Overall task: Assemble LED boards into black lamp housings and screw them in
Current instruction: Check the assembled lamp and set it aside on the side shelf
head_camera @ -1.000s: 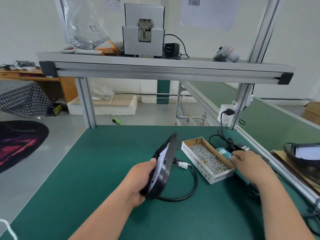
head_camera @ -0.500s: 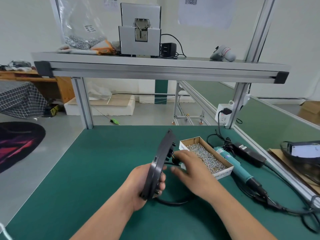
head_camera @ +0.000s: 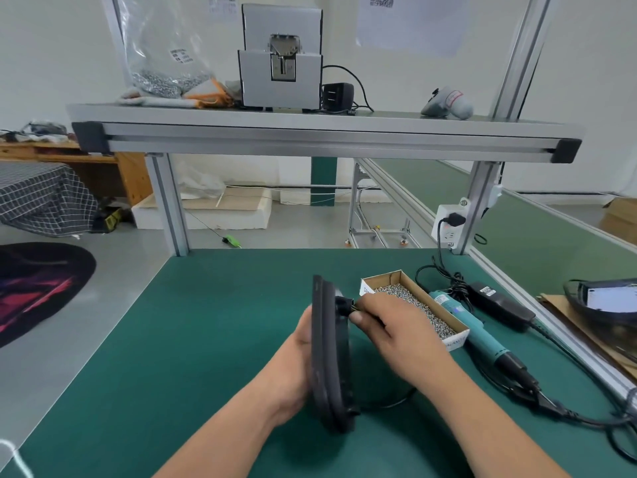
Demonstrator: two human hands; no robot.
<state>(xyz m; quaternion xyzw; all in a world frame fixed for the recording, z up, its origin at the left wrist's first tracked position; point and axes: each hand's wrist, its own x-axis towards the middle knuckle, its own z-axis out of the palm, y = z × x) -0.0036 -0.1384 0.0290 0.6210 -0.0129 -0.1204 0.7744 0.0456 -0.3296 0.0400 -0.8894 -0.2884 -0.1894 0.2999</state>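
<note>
My left hand (head_camera: 293, 367) holds a black lamp housing (head_camera: 327, 353) upright on its edge above the green bench mat (head_camera: 206, 339), so only its rim and back side show. My right hand (head_camera: 393, 326) pinches the black cable (head_camera: 344, 303) where it enters the housing's back near the top. The cable's slack loops on the mat under my right forearm. The LED board is hidden behind the housing's face. A teal electric screwdriver (head_camera: 472, 329) lies on the mat to the right, untouched. A cardboard box of screws (head_camera: 413, 305) sits just behind my right hand.
A black power adapter (head_camera: 499, 305) and tangled cords lie at the right edge by the aluminium rail. Another black housing (head_camera: 603, 298) rests on cardboard further right. An overhead shelf (head_camera: 310, 132) carries a screw feeder, a bag of screws and gloves.
My right hand left the screwdriver, came left to the housing and took hold of the cable at its back. My left hand turned the housing more edge-on and upright.
</note>
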